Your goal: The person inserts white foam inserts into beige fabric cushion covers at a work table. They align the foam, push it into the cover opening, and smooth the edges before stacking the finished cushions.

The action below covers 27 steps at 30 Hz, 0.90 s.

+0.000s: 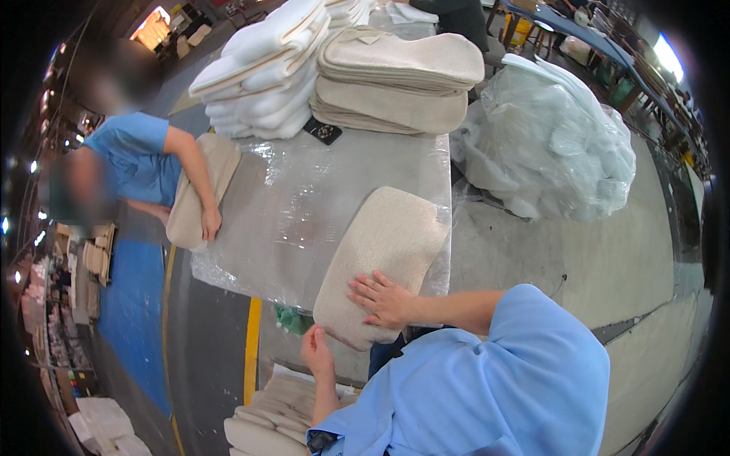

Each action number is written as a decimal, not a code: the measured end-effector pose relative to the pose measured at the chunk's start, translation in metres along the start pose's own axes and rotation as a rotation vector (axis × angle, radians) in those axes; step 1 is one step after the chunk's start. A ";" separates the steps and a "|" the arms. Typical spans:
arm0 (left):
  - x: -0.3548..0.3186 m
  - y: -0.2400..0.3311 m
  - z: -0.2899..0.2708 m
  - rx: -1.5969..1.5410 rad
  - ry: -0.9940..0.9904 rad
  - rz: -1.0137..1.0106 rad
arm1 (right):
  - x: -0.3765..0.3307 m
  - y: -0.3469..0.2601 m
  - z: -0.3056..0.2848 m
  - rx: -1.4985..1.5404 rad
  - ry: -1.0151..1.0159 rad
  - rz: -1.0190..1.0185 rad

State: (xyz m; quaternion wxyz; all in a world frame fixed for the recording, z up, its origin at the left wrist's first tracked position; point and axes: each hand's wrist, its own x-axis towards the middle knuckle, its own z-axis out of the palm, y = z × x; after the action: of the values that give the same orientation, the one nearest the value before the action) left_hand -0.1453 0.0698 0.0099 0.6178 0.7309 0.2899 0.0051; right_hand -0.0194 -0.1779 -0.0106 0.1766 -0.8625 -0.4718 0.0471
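A beige, curved, bean-shaped fabric piece [388,235] lies on the near right part of the plastic-covered table, its near end reaching over the edge toward me. My right hand [380,299] rests flat on it, fingers spread. At its near left corner, my left hand [318,353] has its fingertips pinched together on the edge. Across the table to the left, a person in a blue shirt [137,152] has a hand on a similar beige piece [201,190].
Stacks of folded white padding [262,68] and beige pieces [395,76] stand at the table's far end, a dark phone [323,131] beside them. A big clear bag of white material [547,144] sits to the right. More beige pieces [266,418] are piled below my left arm.
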 end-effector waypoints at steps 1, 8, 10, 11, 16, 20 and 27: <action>0.008 0.001 0.002 0.057 0.101 0.049 | 0.002 0.002 0.000 0.040 -0.034 0.002; 0.037 0.015 0.032 -0.297 -0.059 -0.383 | 0.033 0.066 -0.037 -0.115 0.004 0.252; 0.032 0.012 0.041 -0.346 0.010 -0.347 | 0.030 0.060 -0.037 -0.136 0.005 0.255; 0.032 0.014 0.045 -0.380 0.050 -0.325 | 0.025 0.048 -0.029 -0.126 -0.018 0.210; 0.035 0.012 0.049 -0.333 0.088 -0.304 | 0.008 0.018 -0.012 -0.038 -0.079 0.088; 0.031 0.014 0.058 -0.333 0.119 -0.257 | 0.015 -0.013 -0.006 0.047 -0.252 -0.080; 0.022 0.011 0.063 -0.276 0.246 -0.110 | 0.049 0.091 -0.048 -0.112 -0.075 0.358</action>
State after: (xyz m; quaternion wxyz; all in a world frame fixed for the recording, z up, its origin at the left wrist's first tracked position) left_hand -0.0990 0.0219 -0.0030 0.6714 0.6162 0.3994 0.1000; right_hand 0.0920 -0.1942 0.0068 0.0993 -0.9388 -0.3191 0.0834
